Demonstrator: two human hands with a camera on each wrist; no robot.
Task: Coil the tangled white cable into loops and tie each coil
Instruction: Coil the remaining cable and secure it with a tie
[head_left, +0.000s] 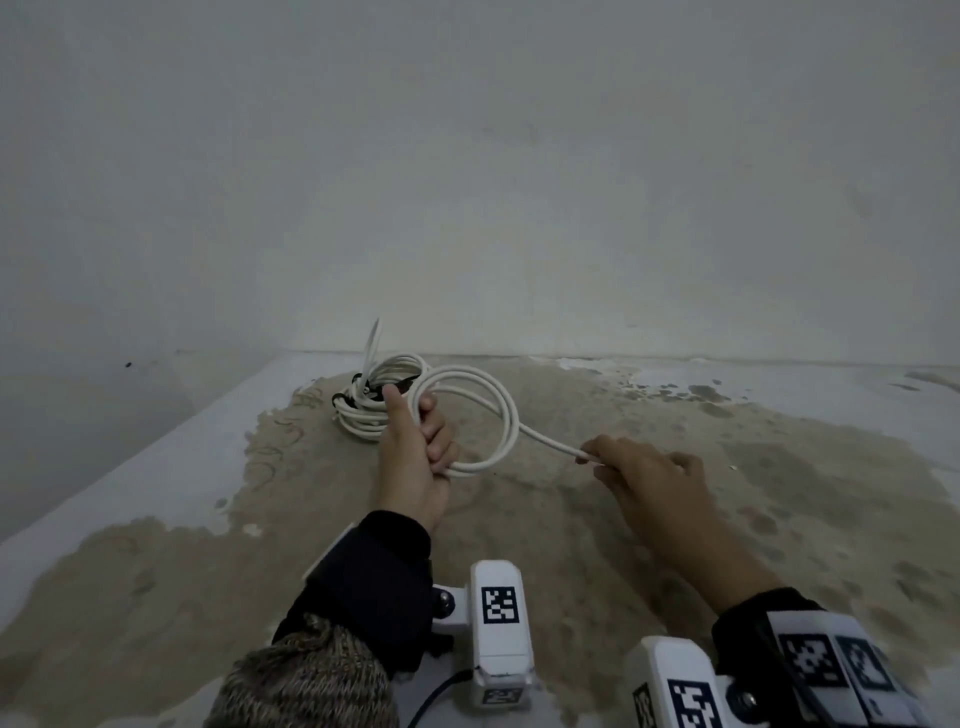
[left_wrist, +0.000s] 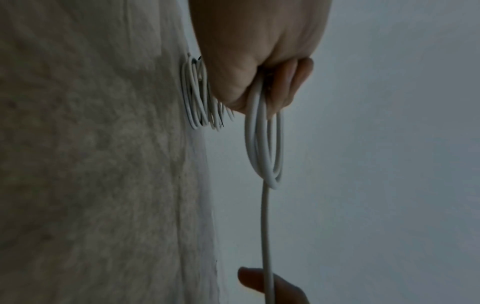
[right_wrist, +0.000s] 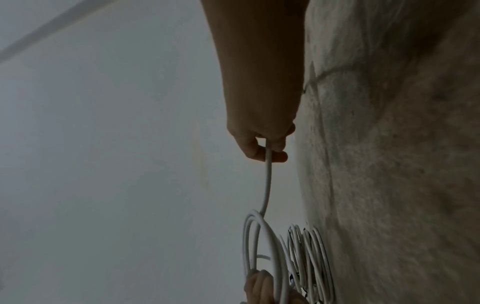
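Head view looks forward and down over both forearms at the sandy surface (head_left: 675, 519). Each wrist view sits close behind its own hand – both share the white cable (left_wrist: 265, 144) – turned sideways.

The cable (head_left: 470, 387) is plain white, as is the tied bundle of coils (head_left: 371, 402) lying behind it, which is crossed by dark, almost black ties (head_left: 343, 399). The floor (head_left: 675, 519) shows a mottled sandy beige patch with pale grey-white borders. The wall (head_left: 519, 182) is a dull grey-white. One sleeve (head_left: 311, 680) is speckled brown-grey knit; the wrist straps (head_left: 374, 582) are black, the wrist mounts (head_left: 501, 623) white with black-and-white square code markers
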